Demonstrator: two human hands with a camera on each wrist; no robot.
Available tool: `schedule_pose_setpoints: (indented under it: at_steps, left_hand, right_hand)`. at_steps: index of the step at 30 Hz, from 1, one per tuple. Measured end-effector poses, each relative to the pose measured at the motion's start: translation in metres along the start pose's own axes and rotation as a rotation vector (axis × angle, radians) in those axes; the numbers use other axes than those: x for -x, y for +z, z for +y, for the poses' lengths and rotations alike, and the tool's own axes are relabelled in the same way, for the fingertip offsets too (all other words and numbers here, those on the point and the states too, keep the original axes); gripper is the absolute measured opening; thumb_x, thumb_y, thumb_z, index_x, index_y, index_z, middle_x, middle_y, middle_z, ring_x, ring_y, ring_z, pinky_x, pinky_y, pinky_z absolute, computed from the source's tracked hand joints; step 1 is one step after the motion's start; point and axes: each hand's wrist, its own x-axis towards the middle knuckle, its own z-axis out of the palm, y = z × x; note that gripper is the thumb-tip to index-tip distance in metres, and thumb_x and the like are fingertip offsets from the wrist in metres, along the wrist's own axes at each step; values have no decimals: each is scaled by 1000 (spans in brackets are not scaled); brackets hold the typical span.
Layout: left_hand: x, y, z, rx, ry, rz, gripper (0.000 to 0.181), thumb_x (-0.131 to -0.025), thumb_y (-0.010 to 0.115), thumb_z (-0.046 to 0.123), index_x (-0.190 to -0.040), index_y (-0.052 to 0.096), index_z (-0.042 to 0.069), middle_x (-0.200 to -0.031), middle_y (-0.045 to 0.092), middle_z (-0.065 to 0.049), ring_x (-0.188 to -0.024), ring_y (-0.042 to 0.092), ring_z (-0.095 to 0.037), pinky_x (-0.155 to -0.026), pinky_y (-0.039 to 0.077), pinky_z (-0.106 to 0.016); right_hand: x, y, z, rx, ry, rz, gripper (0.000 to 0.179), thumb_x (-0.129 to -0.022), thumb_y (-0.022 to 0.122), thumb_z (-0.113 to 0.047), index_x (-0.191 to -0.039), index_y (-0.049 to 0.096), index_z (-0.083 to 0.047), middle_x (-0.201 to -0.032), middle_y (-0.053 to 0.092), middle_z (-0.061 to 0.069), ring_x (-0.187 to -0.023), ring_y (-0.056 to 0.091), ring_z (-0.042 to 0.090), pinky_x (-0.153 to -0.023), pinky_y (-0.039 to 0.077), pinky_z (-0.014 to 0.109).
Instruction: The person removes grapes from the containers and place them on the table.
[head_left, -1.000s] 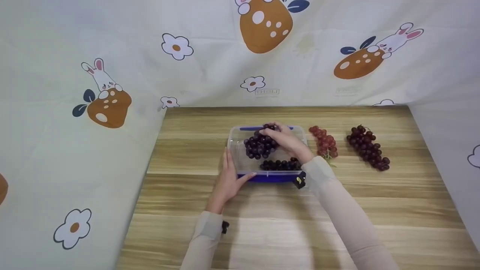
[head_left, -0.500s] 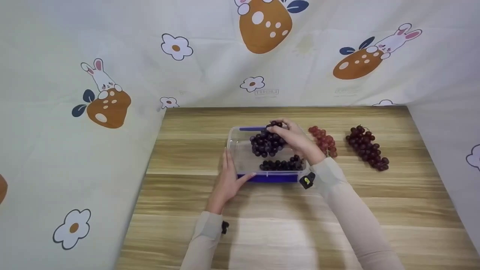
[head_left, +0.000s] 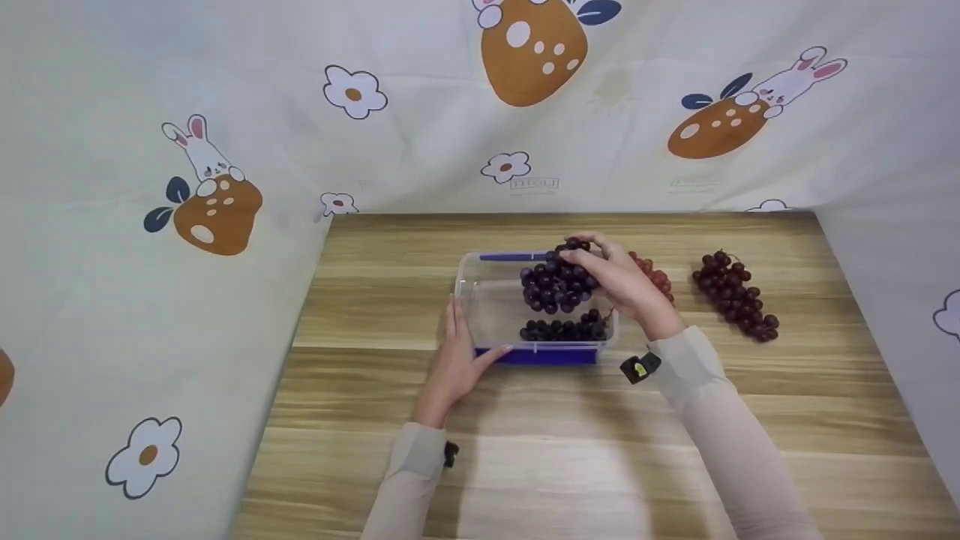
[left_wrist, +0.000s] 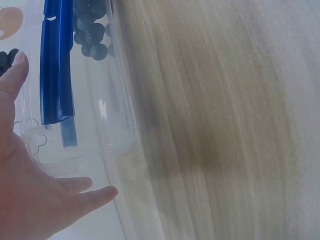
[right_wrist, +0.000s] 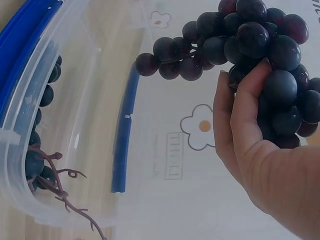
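Observation:
My right hand (head_left: 626, 283) grips a bunch of dark purple grapes (head_left: 556, 285), holding it above the clear plastic container (head_left: 491, 319) with blue side latches. In the right wrist view, thumb and fingers close on this bunch (right_wrist: 280, 85), and its thinner end sticks out to the left. Another dark bunch (head_left: 564, 330) lies inside the container along the front wall; its bare stem (right_wrist: 62, 195) shows in the right wrist view. My left hand (head_left: 454, 367) rests at the container's front left corner, fingers straight along the left side, thumb (left_wrist: 15, 75) at the front rim.
Right of the container lies a bunch of red grapes (head_left: 654, 276), partly hidden by my right hand. Farther right is a dark red bunch (head_left: 736, 296). The wooden table (head_left: 360, 390) ends at a printed cloth backdrop (head_left: 420, 135) behind and at the sides.
My right hand has moved right with the held grape bunch, from over the container's middle toward its right side. It now covers more of the red grapes. My left hand stays put.

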Motion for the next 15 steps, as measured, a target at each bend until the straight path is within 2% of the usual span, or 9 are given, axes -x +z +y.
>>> schedule_pose_setpoints:
  at_steps: [4,6,11,13,15]
  left_hand:
    - [0,1,-1,-5,6,1,126,-92,72,64,-168,-7,3,-176,-9,-22,-146,42,-51,-71,59,-42]
    - [0,0,-1,-12,8,5,125,-92,71,65,-168,-7,3,-176,-9,-22,-147,42,-50,-70,58,-40]
    - [-1,0,-3,1,7,12,126,-91,72,65,-169,-8,7,-177,-6,-19,-116,64,-46,-59,53,-36]
    - [-1,1,-3,11,9,12,126,-91,72,65,-169,-9,8,-177,-6,-19,-110,66,-44,-57,52,-35]
    - [-1,2,-4,10,12,11,126,-91,72,65,-169,-9,8,-177,-7,-18,-117,63,-45,-58,52,-34]
  right_hand:
    - [9,-5,-1,-18,-12,11,51,-106,61,-23,-150,44,-5,-121,65,2,-86,66,9,-61,52,21]
    - [12,-7,0,-34,-21,13,51,-106,61,-22,-150,43,-3,-118,67,0,-83,66,8,-60,52,21]
    - [23,-13,2,-56,-44,41,46,-105,62,-19,-148,49,-7,-111,68,-2,-76,64,6,-56,53,17]
    - [28,-15,3,-75,-53,52,43,-105,62,-17,-146,51,-9,-110,68,-2,-76,67,6,-57,56,17]
    - [33,-18,5,-104,-63,58,41,-105,61,-15,-144,52,-7,-109,67,-1,-76,67,7,-56,56,17]
